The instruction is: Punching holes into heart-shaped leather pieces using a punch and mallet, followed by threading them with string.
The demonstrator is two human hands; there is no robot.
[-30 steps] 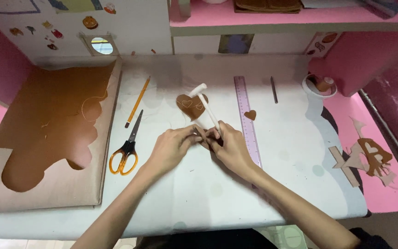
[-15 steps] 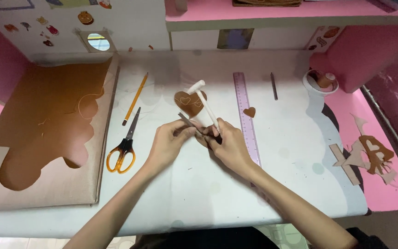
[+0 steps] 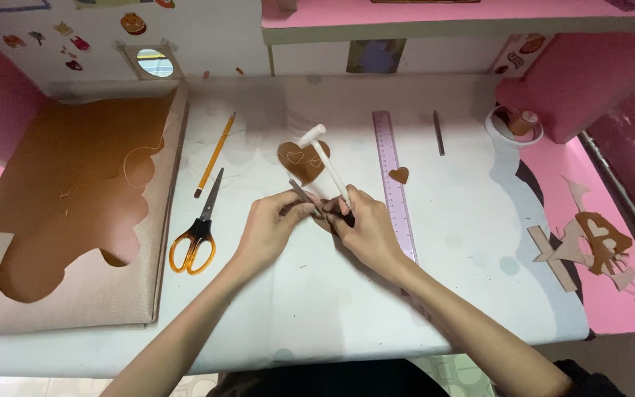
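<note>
Brown heart-shaped cutout (image 3: 301,159) lies mid-worktop, toward the back edge, under the white pen's (image 3: 327,163) far end. The right hand (image 3: 365,229) pinches that pen; the left hand (image 3: 272,226) fingers pinch a thin grey stick (image 3: 304,197). Best to keep both wrists resting on the worktop (image 3: 450,220) for steadiness.

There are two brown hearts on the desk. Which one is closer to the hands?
The bigger brown heart, just above the hands; the tiny heart lies apart, right of the ruler.
</note>
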